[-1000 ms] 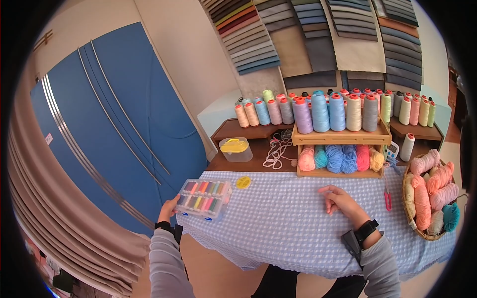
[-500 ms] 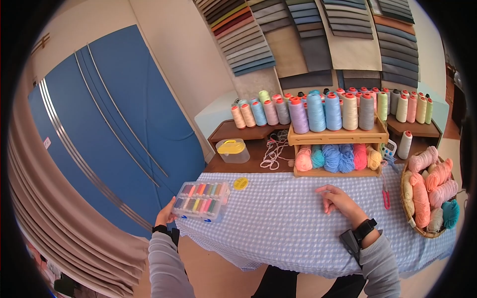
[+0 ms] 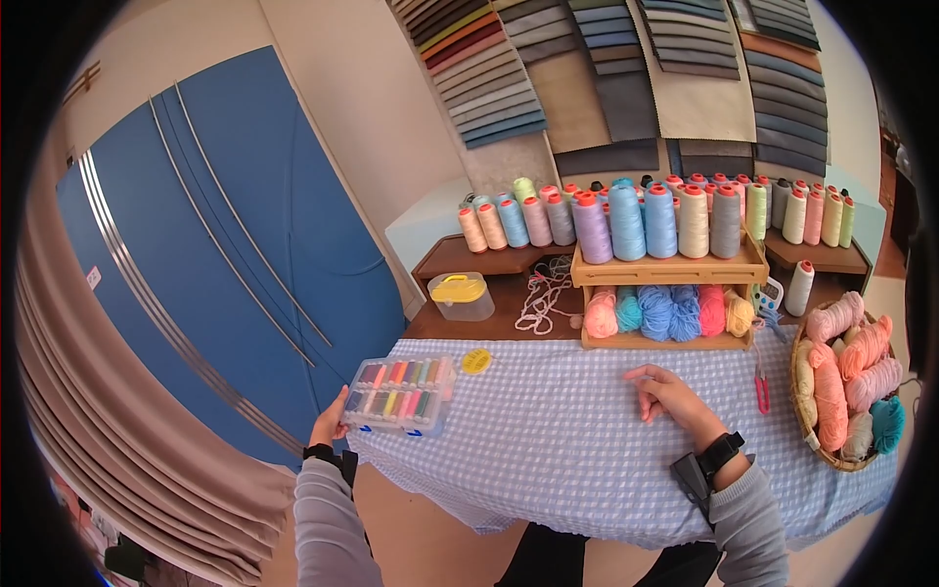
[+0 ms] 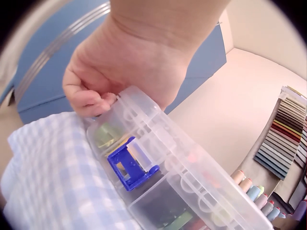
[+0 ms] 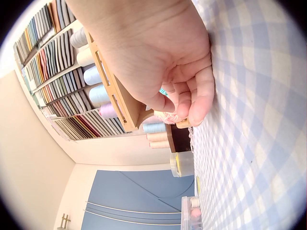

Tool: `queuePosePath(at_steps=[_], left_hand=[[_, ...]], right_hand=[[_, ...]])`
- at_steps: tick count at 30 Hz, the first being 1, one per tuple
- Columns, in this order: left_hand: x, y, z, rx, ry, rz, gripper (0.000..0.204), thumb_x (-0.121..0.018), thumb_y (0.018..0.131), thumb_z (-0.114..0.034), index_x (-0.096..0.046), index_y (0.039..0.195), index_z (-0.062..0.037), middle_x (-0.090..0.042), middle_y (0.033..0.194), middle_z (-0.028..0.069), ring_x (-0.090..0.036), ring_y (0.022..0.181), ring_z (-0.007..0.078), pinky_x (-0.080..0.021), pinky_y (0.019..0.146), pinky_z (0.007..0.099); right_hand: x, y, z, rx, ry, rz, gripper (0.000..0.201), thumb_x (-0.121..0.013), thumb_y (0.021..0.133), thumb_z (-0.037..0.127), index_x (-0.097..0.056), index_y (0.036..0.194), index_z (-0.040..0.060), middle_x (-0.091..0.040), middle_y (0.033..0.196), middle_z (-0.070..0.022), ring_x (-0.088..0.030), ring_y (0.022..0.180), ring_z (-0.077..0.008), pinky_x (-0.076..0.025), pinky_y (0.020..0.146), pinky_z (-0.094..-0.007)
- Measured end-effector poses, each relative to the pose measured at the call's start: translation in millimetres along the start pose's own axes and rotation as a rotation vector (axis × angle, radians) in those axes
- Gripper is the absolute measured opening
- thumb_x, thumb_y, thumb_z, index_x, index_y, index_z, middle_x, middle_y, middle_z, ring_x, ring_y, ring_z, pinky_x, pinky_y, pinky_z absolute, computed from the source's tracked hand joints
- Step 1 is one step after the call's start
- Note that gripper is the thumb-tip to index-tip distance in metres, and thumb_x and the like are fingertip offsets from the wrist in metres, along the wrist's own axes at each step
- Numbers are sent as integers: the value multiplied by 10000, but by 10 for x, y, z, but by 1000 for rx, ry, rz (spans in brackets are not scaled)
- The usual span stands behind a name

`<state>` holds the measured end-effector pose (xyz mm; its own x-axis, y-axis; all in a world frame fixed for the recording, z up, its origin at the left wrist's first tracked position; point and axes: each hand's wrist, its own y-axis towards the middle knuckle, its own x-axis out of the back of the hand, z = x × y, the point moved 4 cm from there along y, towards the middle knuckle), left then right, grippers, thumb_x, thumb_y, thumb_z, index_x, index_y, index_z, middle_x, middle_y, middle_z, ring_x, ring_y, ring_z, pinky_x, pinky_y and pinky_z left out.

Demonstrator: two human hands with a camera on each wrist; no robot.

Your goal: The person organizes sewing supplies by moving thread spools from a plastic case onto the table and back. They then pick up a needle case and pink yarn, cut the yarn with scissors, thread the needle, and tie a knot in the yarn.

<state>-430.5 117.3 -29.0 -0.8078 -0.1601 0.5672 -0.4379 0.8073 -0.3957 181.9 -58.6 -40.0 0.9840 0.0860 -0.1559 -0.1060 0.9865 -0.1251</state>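
Observation:
A clear plastic box [image 3: 399, 391] of colourful thread spools lies on the left part of the checked tablecloth, lid down. My left hand [image 3: 331, 421] grips its left end; in the left wrist view the curled fingers [image 4: 88, 100] are at the corner of the box, near a blue latch [image 4: 128, 167]. Part of that grip is hidden behind the box. Over on the right, my right hand [image 3: 675, 403] rests on the cloth with its fingers loosely bent and nothing in them.
Beyond the box are a round yellow disc [image 3: 476, 361] and a yellow-lidded tub [image 3: 462, 298]. A wooden rack [image 3: 675, 272] carries thread cones above and yarn balls below. To the right sit pink-handled snips [image 3: 762, 393] and a yarn basket [image 3: 804, 416]. The table's front edge [image 3: 469, 523] is draped.
The head view has shifted slightly. Both hands and the thread box stay practically where they were.

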Motion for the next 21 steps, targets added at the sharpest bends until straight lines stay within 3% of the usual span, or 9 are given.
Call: queuePosePath(at_steps=[3,5,9,21], left_hand=[[26,18,-4,-61,-36,-17,651,-473,662,-775,-493,592,-128,-392,472,-32,-356,350,84,-307,354,190],[15,19,-39,-52,5,-32,640,-465,691,-751,-459,559,-125,-338,468,-32,-320,349,83,-236,321,197],[24,-127,-125,-49,64,-25,639,-462,698,-746,-479,567,-120,-347,470,-28,-324,357,83,-250,338,202],[-21,-194,-320,-21,206,74,747,-445,558,-860,-429,514,-115,-390,467,-10,-352,391,88,-271,390,210]], right_hand=[[-4,0,3,0,-7,-3,279,-410,888,125,-476,1138,20,-511,585,-20,-539,497,-118,-469,448,-214],[-3,2,1,-2,-7,-3,278,-409,890,127,-476,1137,18,-510,584,-20,-538,496,-118,-469,447,-213],[-6,0,3,-2,-8,3,277,-402,892,130,-472,1136,18,-509,582,-21,-537,493,-118,-470,447,-213],[-12,-7,5,-7,-2,-3,275,-400,893,132,-474,1133,20,-505,581,-24,-533,491,-120,-466,443,-216]])
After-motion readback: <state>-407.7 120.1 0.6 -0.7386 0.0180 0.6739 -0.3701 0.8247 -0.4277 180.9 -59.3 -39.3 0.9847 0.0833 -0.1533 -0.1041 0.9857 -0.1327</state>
